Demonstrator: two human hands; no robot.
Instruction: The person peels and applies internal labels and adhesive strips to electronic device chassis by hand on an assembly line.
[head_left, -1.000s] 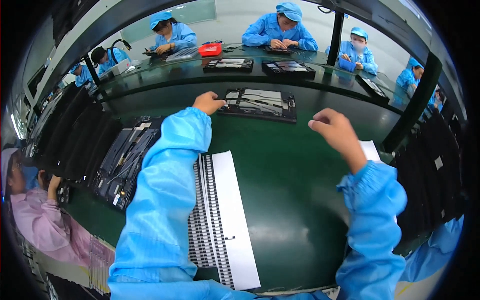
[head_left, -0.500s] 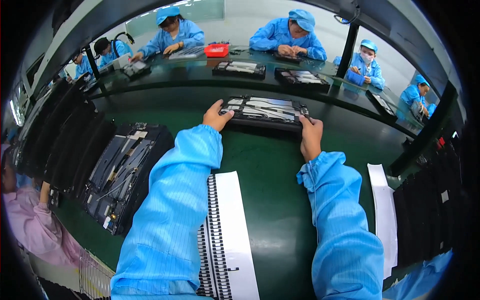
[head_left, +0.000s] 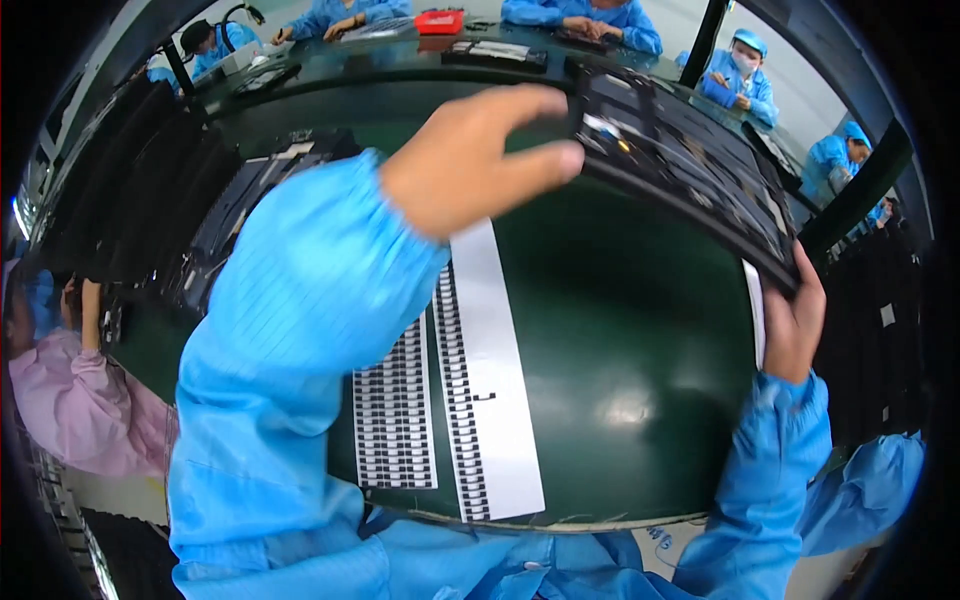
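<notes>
A black tray-like case [head_left: 680, 150] with dark panels, thin cables and silver strips is tilted up above the bench at the right. My right hand [head_left: 797, 320] grips its near right corner. At its far left end is my left hand [head_left: 480, 155], slightly blurred, thumb at the front edge and fingers at the back corner. Below my left forearm lie a sheet of small black-and-white labels [head_left: 395, 420] and a white strip sheet [head_left: 495, 400] with a column of black tabs.
Stacked black trays [head_left: 120, 210] stand at the left, beside another filled tray [head_left: 250, 190]. A dark stack [head_left: 870, 330] rises at the right. Across the bench are a red box [head_left: 439, 22], another tray [head_left: 494, 54] and several co-workers in blue. A pink-sleeved person [head_left: 85, 400] sits at the left.
The tray has been lifted from the bench, swung right and tilted. Both hands have moved with it, my left crossing toward the middle. My view has dipped toward the bench.
</notes>
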